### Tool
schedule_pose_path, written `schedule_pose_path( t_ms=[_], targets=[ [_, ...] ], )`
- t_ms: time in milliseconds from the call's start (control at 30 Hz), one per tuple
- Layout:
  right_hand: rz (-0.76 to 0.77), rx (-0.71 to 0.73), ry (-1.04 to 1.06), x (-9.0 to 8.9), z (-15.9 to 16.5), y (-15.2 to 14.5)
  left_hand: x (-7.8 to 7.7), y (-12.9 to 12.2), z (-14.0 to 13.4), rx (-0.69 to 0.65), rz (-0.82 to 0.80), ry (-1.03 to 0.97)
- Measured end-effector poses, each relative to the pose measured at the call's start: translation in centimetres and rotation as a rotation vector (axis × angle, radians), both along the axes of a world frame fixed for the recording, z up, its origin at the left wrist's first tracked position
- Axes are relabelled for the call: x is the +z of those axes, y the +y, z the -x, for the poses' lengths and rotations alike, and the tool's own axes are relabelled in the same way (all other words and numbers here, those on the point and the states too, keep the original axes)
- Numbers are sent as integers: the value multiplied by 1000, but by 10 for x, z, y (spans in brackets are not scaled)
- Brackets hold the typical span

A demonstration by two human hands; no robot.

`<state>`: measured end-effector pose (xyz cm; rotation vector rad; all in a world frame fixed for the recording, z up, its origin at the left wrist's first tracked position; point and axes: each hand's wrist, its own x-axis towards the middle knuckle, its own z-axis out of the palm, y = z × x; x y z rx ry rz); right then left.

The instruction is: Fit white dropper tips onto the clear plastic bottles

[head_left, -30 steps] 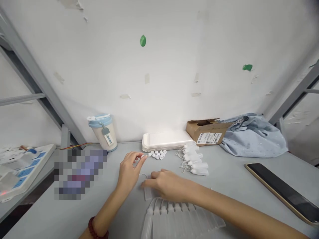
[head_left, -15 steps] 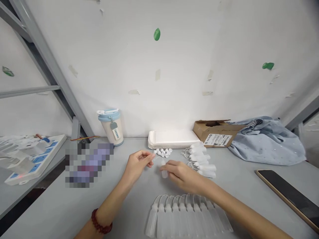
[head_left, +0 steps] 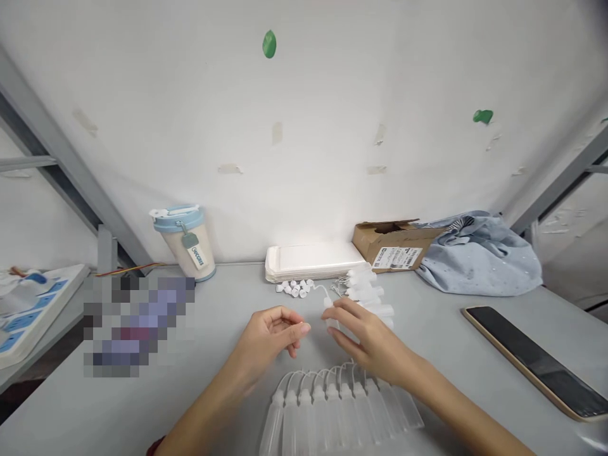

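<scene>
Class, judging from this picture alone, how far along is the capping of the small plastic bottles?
Done: capped bottles lie piled by the white trays. In hand: the right hand holds one small bottle; the left hand pinches something tiny, probably a cap. Left: a row of uncapped bottles and loose caps.

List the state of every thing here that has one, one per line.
small bottle: uncapped, held in right hand
left hand: fingers pinched, contents unclear
bottle row: lying flat, side by side
loose caps: off, clustered
cardboard box: open
tumbler: lid on
phone: screen dark
</scene>
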<state>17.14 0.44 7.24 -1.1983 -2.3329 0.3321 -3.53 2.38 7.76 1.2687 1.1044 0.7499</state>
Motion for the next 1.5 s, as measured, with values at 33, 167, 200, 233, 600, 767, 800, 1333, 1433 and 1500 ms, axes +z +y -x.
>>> schedule_pose_path(
  t_ms=[33, 167, 200, 233, 600, 767, 800, 1333, 1433, 1500],
  targets=[
    [-7, 1, -31, 0, 1, -2, -1, 0, -1, -1, 6, 9],
    [-68, 16, -175, -7, 5, -7, -6, 1, -3, 10, -14, 13],
    [-112, 22, -217, -10, 6, -8, -6, 1, -4, 22, -29, 3],
    [-166, 28, -254, -12, 7, -9, -7, 1, -5, 38, -46, -12],
    [-486, 88, -222, -5, 12, -13, -7, -1, -7, 14, -60, -68],
    [-494, 129, -171, -7, 15, -16, -3, -3, -7, -21, -33, -72],
    [-476, 132, -160, -9, 15, -16, -4, -4, -7, -12, -45, -62],
    [-153, 113, 95, -12, 12, -17, -6, -10, -10, -108, -40, 97],
    [-68, 112, 171, -11, 12, -19, -4, -15, -11, -103, -167, 127],
    [21, 108, 250, -10, 11, -19, -3, -18, -10, -111, -279, 145]
  ],
)
